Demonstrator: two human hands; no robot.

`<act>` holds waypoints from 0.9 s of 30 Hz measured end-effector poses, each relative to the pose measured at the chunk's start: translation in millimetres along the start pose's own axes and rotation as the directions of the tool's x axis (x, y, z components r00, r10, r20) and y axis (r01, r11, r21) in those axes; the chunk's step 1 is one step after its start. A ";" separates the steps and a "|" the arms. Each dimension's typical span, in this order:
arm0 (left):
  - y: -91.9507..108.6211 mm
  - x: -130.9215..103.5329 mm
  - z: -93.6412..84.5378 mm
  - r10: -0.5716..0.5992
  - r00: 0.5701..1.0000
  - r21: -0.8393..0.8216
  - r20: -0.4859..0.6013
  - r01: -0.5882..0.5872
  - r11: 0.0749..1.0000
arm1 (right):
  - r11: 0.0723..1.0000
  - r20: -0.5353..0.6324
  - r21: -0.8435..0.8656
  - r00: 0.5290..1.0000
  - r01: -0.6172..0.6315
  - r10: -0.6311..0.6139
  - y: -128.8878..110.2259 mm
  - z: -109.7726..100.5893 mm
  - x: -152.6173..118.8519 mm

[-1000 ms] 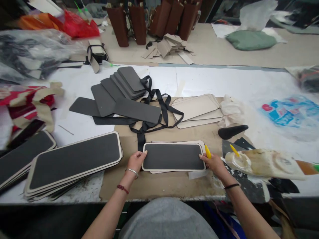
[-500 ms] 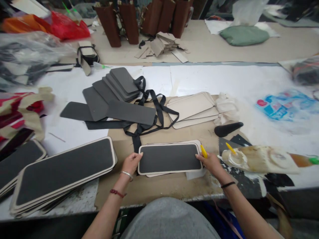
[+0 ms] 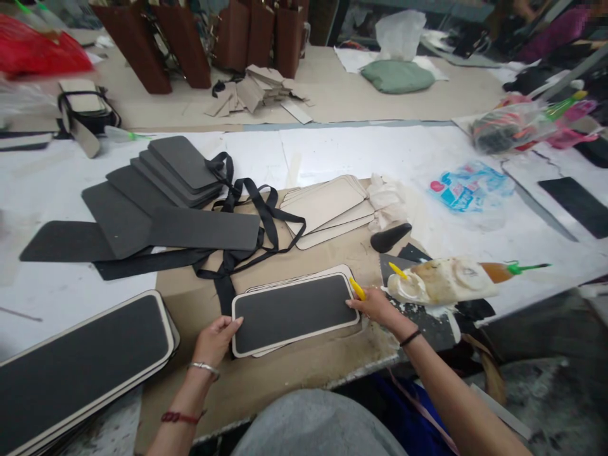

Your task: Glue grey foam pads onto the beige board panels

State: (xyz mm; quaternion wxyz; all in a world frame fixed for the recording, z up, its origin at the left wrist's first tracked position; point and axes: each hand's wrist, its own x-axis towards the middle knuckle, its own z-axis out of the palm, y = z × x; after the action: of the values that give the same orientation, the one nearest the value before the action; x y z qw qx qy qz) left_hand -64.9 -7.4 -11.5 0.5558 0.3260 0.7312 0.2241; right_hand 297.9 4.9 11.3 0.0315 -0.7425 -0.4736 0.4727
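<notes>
At the near edge of the tabletop point(image 3: 408, 144), about midway along the part in view, is one dark panel point(image 3: 294, 313) with a pale border, lying over other pale-edged pieces point(image 3: 338, 270); full contact with them cannot be confirmed. The left hand point(image 3: 216, 339) pinches its left short end, thumb on the face, fingers largely hidden. The right hand point(image 3: 373, 305) grasps the right short end likewise and also carries a yellow stick point(image 3: 357, 289). The panel is judged light, thin and fairly stiff, likely to flex if lifted by one end; the matte face should not slip but may smear. Best hold: both short ends, on the border. Leftward along the near edge, a stack point(image 3: 85, 367) of larger panels. Farther in: right, a white-smeared container point(image 3: 439, 278); left, dark sheets point(image 3: 204, 228); between, pale cards point(image 3: 327, 199).
</notes>
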 end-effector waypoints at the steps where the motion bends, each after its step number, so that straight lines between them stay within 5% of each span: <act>1: 0.3 -0.8 0.3 -0.002 1.000 0.000 -0.005 0.002 1.000 | 1.000 -0.006 0.002 1.000 -0.009 0.009 -0.2 1.7 0.3; 14: -14.1 5.6 3.4 0.024 0.997 -0.009 -0.080 -0.024 1.000 | 0.999 -0.073 -0.042 0.997 0.000 -0.003 -5.6 4.3 -2.4; 22: -2.3 2.3 4.4 0.088 0.996 -0.026 -0.020 -0.089 0.996 | 0.995 -0.076 -0.097 0.997 0.020 -0.027 -8.9 3.9 2.6; 27: 4.6 -9.7 14.9 0.173 0.978 -0.073 -0.118 -0.182 0.981 | 0.978 -0.074 -0.187 0.992 0.089 -0.104 3.1 -0.8 -4.3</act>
State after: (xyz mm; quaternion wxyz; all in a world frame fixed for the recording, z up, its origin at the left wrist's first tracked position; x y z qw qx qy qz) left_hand -47.9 -11.7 -6.0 0.5051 0.3534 0.7189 0.3211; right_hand 300.1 0.4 13.0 0.0058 -0.7373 -0.5489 0.3937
